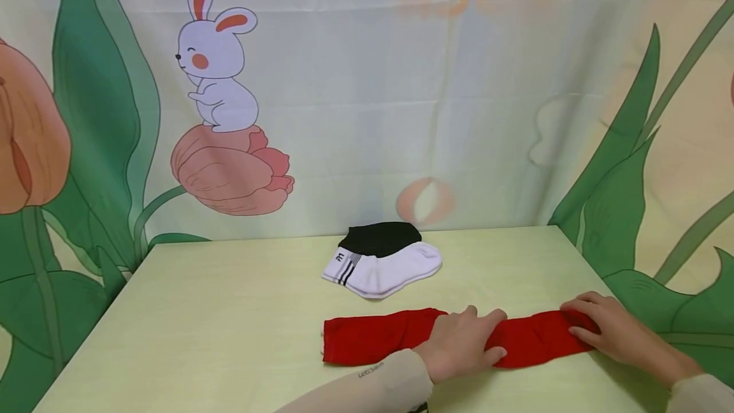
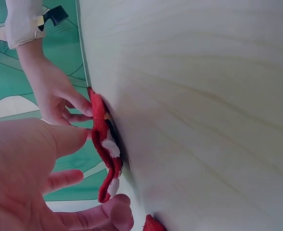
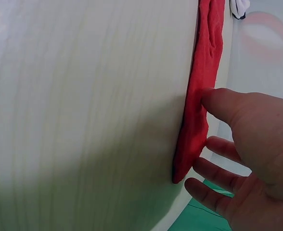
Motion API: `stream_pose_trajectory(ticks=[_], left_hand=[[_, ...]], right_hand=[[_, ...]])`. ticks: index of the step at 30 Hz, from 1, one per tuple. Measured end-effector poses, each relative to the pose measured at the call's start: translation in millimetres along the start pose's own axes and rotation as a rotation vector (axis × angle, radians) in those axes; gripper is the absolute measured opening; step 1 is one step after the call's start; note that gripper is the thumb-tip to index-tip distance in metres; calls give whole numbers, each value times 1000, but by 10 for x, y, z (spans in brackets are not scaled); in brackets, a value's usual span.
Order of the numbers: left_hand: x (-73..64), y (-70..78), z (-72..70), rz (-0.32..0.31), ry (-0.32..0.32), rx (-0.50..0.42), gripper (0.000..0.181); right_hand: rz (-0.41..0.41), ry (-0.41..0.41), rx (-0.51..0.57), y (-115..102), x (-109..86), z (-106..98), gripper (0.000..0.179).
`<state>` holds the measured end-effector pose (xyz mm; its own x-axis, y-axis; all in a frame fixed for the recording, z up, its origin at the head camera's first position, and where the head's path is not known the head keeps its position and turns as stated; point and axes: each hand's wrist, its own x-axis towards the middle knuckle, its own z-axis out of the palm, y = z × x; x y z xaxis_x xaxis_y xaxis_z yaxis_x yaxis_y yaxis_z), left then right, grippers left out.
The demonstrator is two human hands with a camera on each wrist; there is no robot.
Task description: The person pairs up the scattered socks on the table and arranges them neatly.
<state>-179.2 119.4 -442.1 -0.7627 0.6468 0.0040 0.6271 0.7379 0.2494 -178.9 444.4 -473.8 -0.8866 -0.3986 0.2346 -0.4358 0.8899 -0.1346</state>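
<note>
Two red socks lie end to end on the table in the head view. My left hand is over the gap between the left red sock and the right red sock. In the left wrist view its thumb is at the right sock's open cuff, where white lining shows, and its fingers are spread. My right hand rests at the other end of the right sock. Its thumb touches the red cloth in the right wrist view, with the fingers loosely extended along the edge.
Behind the red socks lie a white sock with dark stripes and a black sock, partly overlapping. A printed curtain hangs along the table's back edge. The pale table reaches far to the left of the socks.
</note>
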Motion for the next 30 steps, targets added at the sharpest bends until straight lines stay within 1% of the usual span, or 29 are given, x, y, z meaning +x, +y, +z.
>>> stream_pose_trajectory(ticks=[7, 14, 18, 23, 30], left_hand=[[24, 12, 29, 2, -8, 12, 49], [45, 29, 57, 17, -5, 33, 49], [54, 30, 81, 24, -4, 42, 48], [67, 36, 97, 28, -11, 45, 45], [83, 46, 101, 36, -25, 65, 32]], right_hand=[[2, -5, 0, 28, -17, 9, 35], [-33, 62, -29, 65, -58, 34, 36], [-40, 68, -28, 89, -78, 40, 36], [-11, 47, -21, 98, -99, 27, 37], [6, 30, -13, 96, -104, 23, 36]])
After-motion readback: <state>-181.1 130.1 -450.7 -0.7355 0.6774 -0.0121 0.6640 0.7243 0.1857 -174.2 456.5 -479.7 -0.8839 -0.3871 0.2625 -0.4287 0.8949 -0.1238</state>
